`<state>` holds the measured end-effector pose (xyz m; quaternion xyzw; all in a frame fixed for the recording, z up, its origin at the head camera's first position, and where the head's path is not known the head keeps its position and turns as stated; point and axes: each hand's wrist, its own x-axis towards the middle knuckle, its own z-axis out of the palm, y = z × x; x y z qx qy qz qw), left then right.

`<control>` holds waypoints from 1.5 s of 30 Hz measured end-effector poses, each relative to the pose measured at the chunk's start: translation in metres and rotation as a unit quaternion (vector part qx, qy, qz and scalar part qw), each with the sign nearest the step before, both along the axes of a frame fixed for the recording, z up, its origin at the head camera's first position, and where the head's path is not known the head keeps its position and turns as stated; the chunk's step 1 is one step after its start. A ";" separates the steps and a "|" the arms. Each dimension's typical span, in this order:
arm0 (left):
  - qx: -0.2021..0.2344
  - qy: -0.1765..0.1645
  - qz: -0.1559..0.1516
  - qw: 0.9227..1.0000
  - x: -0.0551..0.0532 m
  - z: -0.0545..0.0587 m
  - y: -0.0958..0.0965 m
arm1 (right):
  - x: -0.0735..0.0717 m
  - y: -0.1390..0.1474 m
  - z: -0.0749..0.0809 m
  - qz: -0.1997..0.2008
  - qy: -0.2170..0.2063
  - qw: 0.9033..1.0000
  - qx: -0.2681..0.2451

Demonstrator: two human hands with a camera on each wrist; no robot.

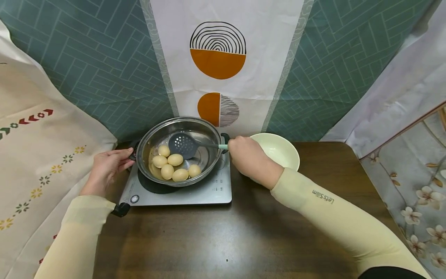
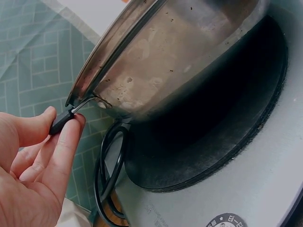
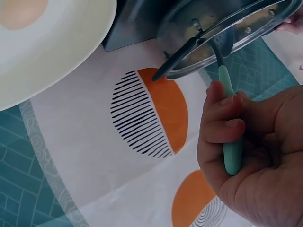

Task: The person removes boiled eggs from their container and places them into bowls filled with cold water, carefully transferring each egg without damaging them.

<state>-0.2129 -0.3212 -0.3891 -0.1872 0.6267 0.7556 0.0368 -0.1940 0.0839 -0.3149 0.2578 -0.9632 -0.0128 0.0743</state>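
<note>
My left hand [image 1: 108, 167] pinches the black side handle [image 2: 61, 122] of a steel pot [image 1: 150, 176] between thumb and fingers. In the left wrist view the pot's wall slants above the black cooking disc [image 2: 199, 175]; whether its base touches there is hard to tell. Several pale brown eggs [image 1: 175, 159] lie together in the pot's near left part. My right hand [image 1: 251, 157] grips the green handle [image 3: 226, 80] of a dark slotted skimmer [image 1: 182, 145]. The skimmer's perforated head is inside the pot, beside the eggs.
A pale cream bowl [image 1: 278, 149] stands right of the pot, partly behind my right hand; an egg [image 3: 21, 12] shows in it. Under the pot is a silver induction cooker [image 1: 209, 197] on a brown table [image 1: 226, 240]. A black cable [image 2: 106, 175] loops beside it. Patterned cloths hang behind.
</note>
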 end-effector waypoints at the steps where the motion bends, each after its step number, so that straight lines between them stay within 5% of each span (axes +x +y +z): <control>1: 0.000 0.001 0.000 1.000 0.000 0.000 0.000 | 0.001 0.000 0.000 0.001 -0.001 1.000 0.000; 11: -0.017 -0.004 0.010 1.000 0.000 -0.002 0.001 | 0.012 -0.006 0.010 -0.005 -0.110 0.993 -0.038; 23: -0.024 -0.016 0.014 1.000 0.001 -0.002 -0.001 | -0.001 0.002 0.013 -0.070 -0.245 0.960 -0.115; 32: 0.005 0.002 0.005 1.000 0.001 -0.002 -0.001 | -0.008 0.015 0.015 -0.078 -0.264 0.950 -0.150; 45: -0.026 -0.017 0.010 0.999 0.002 0.000 0.001 | -0.013 0.029 0.013 -0.091 -0.244 0.953 -0.154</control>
